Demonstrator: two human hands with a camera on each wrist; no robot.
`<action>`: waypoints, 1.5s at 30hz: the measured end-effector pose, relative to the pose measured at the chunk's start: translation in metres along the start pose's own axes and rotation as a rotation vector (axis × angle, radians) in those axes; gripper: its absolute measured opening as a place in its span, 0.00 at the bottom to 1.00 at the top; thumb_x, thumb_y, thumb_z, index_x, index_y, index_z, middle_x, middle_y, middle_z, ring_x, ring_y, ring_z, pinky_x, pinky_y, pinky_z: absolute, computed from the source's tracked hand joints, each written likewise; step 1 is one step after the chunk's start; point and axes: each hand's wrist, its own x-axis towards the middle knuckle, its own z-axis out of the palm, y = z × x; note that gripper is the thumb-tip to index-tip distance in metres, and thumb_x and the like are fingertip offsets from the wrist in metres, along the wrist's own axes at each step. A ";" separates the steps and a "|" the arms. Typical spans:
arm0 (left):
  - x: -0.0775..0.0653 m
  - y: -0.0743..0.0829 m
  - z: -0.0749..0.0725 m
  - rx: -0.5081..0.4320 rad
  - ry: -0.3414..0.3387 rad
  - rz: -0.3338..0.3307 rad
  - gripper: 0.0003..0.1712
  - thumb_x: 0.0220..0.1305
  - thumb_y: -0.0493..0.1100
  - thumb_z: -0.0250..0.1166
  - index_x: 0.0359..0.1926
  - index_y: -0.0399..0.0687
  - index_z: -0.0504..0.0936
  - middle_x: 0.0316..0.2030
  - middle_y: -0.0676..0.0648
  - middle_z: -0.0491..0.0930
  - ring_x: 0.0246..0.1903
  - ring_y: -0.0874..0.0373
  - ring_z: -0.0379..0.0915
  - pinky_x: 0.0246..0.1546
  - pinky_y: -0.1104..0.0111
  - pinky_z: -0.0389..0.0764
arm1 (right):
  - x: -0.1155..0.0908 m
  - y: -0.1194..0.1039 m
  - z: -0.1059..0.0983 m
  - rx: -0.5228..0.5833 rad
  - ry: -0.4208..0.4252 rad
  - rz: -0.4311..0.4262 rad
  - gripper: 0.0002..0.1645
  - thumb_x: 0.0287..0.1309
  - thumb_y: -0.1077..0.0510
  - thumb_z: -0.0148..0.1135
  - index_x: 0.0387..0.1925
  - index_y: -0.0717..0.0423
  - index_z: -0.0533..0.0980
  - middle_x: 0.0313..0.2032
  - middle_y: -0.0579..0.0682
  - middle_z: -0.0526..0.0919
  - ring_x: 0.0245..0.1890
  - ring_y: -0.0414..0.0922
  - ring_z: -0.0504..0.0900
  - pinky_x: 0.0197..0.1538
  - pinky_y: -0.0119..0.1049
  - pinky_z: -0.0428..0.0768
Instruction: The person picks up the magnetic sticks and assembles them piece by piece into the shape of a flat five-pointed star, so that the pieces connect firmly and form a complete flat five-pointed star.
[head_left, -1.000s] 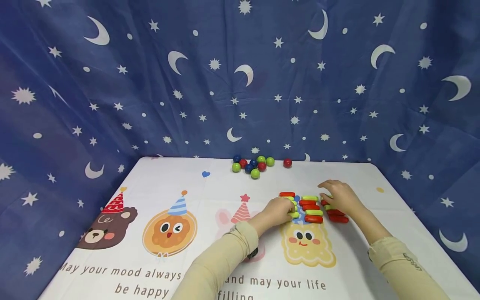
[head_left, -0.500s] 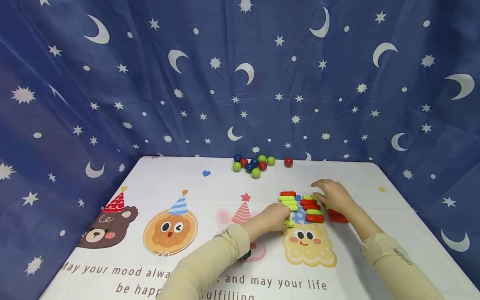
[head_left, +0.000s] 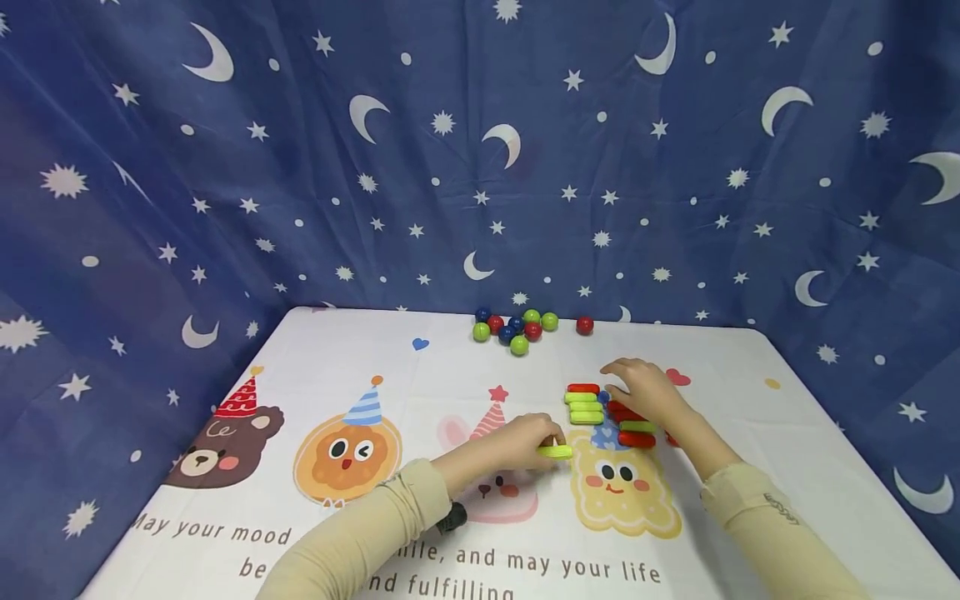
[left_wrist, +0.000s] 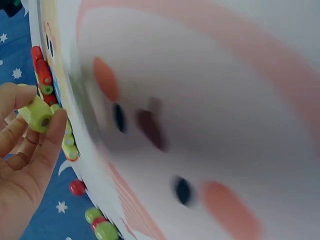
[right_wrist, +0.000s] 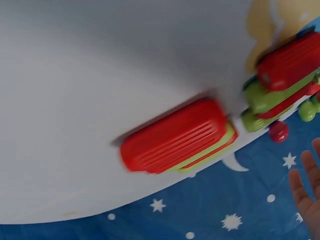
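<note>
With left hand [head_left: 519,443], pinches a lime-green ribbed cylinder [head_left: 557,452] at seven o'clock from a red-and-lime cylinder row [head_left: 585,407]; with right hand [head_left: 651,393], hovers, fingers wide, at one o'clock from a neighbouring row [head_left: 637,426].

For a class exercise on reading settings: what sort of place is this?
Probably an indoor play corner or a staged tabletop set; I can't tell which. A moon-and-star curtain hangs behind a cartoon-printed tablecloth, where bright balls and bars lie.
</note>
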 end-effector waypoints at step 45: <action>-0.134 -0.052 -0.022 -0.460 0.410 -0.259 0.15 0.52 0.40 0.70 0.42 0.39 0.83 0.32 0.49 0.81 0.29 0.66 0.72 0.30 0.77 0.75 | 0.117 -0.073 0.057 0.266 -0.263 0.048 0.42 0.63 0.63 0.53 0.72 0.62 0.45 0.71 0.65 0.47 0.70 0.60 0.55 0.69 0.51 0.58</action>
